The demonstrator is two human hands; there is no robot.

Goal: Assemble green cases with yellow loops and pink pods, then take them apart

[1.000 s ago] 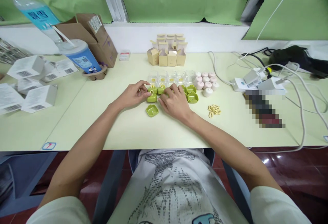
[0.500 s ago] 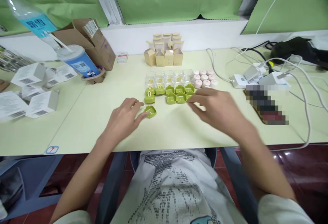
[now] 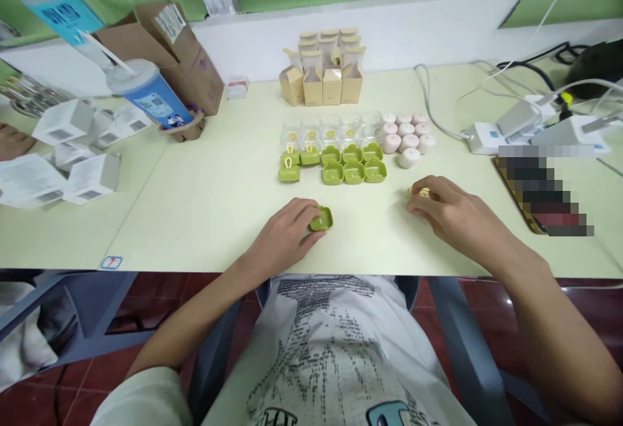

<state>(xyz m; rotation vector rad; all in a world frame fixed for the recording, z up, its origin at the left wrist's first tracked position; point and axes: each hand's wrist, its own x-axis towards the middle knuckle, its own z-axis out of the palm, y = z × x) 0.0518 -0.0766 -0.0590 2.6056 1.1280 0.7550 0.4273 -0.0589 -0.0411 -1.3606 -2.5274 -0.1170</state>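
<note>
left hand (image 3: 287, 228) gripped a squarish, glossy cup (image 3: 325, 220) near the table's front edge (image 3: 170, 265); right hand (image 3: 450, 212) curled over yellow pieces (image 3: 424, 192), hold unclear.

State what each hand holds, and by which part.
Left hand: a green squarish plastic tray, by its left side. Right hand: at small yellow loops; any hold cannot be told.

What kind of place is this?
Probably a hand-assembly or packing station, judging by the matching green containers in rows, the pink-and-white pieces grouped beside them, and the small open boxes standing behind.
</note>
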